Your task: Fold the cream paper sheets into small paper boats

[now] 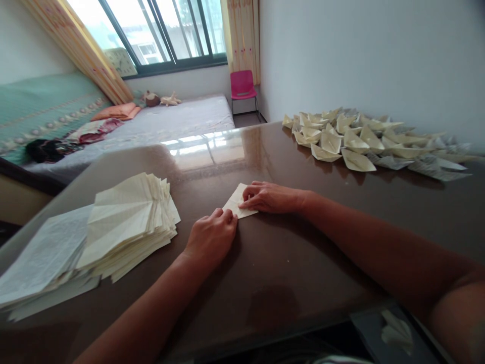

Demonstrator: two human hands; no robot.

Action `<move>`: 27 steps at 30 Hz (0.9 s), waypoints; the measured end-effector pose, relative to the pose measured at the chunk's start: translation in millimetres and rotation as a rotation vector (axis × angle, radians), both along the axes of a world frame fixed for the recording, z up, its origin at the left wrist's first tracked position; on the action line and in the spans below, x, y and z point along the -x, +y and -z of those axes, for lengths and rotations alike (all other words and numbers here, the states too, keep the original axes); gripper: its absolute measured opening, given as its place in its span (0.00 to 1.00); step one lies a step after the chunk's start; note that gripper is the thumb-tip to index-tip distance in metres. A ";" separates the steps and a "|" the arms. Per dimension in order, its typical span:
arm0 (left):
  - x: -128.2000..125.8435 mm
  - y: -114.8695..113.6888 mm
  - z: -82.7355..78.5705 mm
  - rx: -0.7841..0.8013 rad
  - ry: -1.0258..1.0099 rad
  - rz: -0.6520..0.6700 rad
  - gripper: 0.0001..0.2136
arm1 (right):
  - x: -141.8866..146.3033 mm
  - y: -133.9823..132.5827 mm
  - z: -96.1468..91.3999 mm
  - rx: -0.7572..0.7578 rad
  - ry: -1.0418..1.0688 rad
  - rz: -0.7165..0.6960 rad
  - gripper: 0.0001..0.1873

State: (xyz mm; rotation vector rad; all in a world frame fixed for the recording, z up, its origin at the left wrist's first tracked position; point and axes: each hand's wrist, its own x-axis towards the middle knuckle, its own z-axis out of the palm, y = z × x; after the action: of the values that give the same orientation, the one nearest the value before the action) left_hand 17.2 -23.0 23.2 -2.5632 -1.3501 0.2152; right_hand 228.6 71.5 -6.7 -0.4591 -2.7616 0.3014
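A small folded piece of cream paper [235,200] lies on the brown glossy table [265,263], between my two hands. My left hand [212,232] has its fingers curled, with the tips at the paper's lower left edge. From the right, my right hand [267,197] rests on the paper with bent fingers pressed onto its surface, covering its right part. To the left lies a stack of creased cream sheets [121,217], overlapping a pile of whitish sheets [49,253].
Many folded paper boats [356,139] crowd the table's far right by the wall. Beyond the table stand a bed [189,114] and a pink chair [243,86]. Below the front edge, a crumpled pale piece [396,331] lies on a dark surface.
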 end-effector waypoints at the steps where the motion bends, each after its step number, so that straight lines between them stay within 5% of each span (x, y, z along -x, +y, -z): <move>1: -0.9 -1.2 -0.9 -0.003 0.016 0.003 0.15 | 0.1 -0.5 -0.3 -0.011 -0.004 0.004 0.17; 16: -2.1 -6.7 -4.3 0.023 0.087 -0.044 0.13 | -5.9 -3.4 -10.8 -0.090 -0.111 0.093 0.16; 23: 17.3 22.9 14.6 -0.087 -0.233 -0.142 0.15 | 7.9 -17.5 -13.7 -0.192 -0.204 0.198 0.15; 27: 21.5 40.4 30.2 -0.056 -0.385 -0.109 0.21 | 9.1 -9.9 -2.8 -0.046 -0.095 0.204 0.15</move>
State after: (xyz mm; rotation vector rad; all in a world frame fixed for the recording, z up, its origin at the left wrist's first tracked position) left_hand -4.2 17.3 -6.9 -2.5745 -1.5982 -0.3113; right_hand 219.5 61.5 -3.9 -0.7541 -2.7760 0.1697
